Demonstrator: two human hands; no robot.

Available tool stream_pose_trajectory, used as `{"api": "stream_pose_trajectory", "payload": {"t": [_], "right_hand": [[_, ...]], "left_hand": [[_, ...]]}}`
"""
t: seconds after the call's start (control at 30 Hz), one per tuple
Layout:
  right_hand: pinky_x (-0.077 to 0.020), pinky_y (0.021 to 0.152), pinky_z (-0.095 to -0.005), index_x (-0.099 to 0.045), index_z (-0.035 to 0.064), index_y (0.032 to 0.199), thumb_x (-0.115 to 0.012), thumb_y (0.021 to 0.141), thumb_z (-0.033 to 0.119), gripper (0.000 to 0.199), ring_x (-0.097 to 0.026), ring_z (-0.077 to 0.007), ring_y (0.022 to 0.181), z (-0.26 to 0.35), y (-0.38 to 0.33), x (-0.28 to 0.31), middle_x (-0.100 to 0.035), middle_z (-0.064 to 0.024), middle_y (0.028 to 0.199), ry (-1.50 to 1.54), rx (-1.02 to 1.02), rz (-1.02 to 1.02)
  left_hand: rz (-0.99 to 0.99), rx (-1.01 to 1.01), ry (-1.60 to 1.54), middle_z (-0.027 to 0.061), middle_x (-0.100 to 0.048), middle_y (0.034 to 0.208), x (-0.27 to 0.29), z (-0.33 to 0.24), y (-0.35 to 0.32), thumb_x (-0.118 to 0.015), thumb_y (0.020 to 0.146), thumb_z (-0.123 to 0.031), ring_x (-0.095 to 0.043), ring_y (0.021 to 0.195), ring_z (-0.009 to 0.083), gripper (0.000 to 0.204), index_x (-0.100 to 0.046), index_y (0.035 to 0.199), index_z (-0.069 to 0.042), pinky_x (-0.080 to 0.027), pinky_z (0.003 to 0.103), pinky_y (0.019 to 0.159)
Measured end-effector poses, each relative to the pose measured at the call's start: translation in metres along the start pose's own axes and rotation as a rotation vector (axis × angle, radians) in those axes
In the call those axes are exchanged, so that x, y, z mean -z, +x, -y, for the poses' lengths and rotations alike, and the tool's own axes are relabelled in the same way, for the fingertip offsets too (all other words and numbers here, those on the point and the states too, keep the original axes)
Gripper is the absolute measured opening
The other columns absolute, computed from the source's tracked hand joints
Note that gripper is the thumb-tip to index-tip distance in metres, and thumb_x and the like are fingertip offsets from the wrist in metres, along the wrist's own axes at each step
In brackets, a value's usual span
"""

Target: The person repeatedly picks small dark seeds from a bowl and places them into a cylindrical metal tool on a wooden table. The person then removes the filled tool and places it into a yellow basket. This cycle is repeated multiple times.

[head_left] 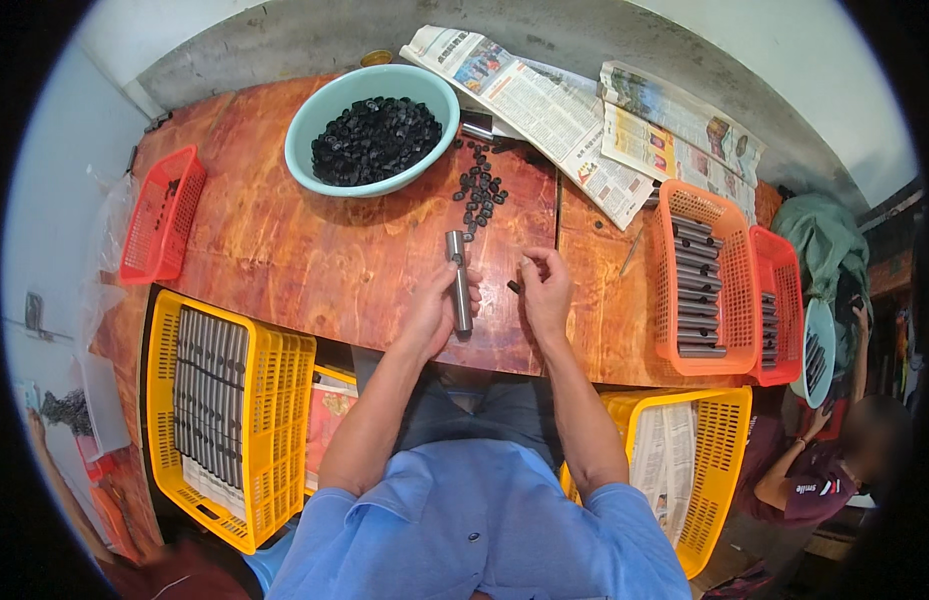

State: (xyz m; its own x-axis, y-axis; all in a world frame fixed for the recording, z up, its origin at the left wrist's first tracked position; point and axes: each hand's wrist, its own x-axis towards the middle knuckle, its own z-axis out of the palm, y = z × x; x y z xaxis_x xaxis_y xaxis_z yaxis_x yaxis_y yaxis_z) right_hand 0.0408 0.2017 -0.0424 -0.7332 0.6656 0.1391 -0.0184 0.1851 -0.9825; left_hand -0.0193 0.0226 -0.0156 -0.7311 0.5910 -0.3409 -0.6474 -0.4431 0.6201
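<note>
Left hand clamped on tube; right hand by black piece, grip unclear; basketed tubes rightward, loose pieces remain ahead.

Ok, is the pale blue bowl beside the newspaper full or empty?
The bowl is partly full: small black pieces cover its bottom, but bare inner wall shows.

My wooden tabletop: newspapers, teal basin, loose black pieces toward far edge; red basket left, orange basket right.

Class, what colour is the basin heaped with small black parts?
Pale blue-green; the basin shows best in the head view.
</note>
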Motion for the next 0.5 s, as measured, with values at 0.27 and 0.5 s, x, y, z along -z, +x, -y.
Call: {"api": "stream_pose_trajectory", "payload": {"t": [0.27, 0.5], "right_hand": [[-0.052, 0.07, -0.0339, -0.067, -0.0005, 0.1, -0.075, 0.084, 0.005, 0.018, -0.065, -0.0193, 0.078, 0.048, -0.016, 0.024, -0.062, -0.0103, 0.089, -0.38, 0.126, 0.407], [-0.0533, 0.086, -0.0434, -0.069, -0.0003, 0.102, -0.069, 0.087, 0.004, 0.016, -0.067, -0.036, 0.092, 0.042, 0.02, -0.013, -0.066, -0.018, 0.099, -0.307, 0.249, 0.313]], "left_hand": [[0.005, -0.001, -0.065, 0.0141, -0.067, 0.105, 0.007, -0.004, -0.004, -0.048, 0.11, -0.025, -0.066, 0.084, 0.0218, 0.03, -0.053, 0.13, -0.003, -0.057, 0.038, 0.074], [-0.007, -0.026, -0.03, 0.0116, -0.065, 0.102, -0.001, -0.001, -0.006, -0.047, 0.111, -0.025, -0.065, 0.086, 0.0222, 0.03, -0.054, 0.129, -0.003, -0.057, 0.039, 0.077]]}}
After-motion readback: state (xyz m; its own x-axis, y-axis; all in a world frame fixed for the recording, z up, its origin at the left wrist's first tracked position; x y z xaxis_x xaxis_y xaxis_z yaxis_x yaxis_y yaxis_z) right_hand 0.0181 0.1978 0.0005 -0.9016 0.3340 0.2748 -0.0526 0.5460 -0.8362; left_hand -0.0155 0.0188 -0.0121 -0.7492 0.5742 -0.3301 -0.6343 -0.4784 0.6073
